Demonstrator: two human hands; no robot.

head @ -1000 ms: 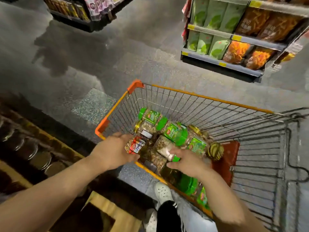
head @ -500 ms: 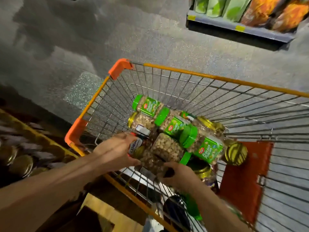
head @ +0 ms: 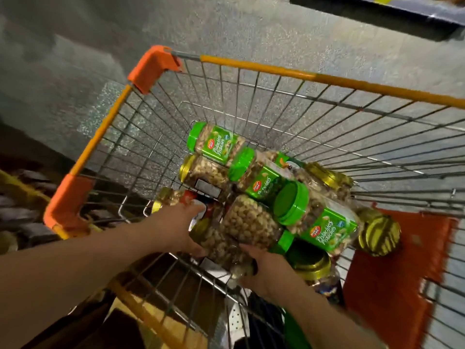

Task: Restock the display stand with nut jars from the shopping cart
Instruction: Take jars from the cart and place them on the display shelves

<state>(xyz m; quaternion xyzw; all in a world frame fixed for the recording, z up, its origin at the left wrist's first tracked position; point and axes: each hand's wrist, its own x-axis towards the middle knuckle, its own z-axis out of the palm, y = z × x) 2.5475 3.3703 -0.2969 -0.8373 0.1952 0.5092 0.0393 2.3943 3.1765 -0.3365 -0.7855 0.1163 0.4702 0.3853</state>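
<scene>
The wire shopping cart [head: 254, 64] with orange rim fills the view and holds several nut jars lying on their sides. Green-lidded pistachio jars [head: 314, 217] lie on top, with gold-lidded jars [head: 201, 170] beside and beneath them. My left hand [head: 173, 229] reaches over the near rim, fingers wrapped on a gold-lidded jar with a red and white label [head: 198, 210]. Just to its right, my right hand [head: 266, 272] grips the near end of a clear jar of pale nuts [head: 224, 248]. The display stand [head: 22, 190] shows blurred at the left edge.
A red child-seat flap [head: 392, 273] hangs at the cart's right end. Grey speckled floor [head: 75, 71] lies beyond the cart. The base of a store shelf [head: 402, 13] runs along the top right. A wooden board [head: 156, 321] sits below the cart.
The view has dropped closer to the cart. Both hands have pushed deeper among the jars and closed on two of them, the right hand sliding under the clear jar.
</scene>
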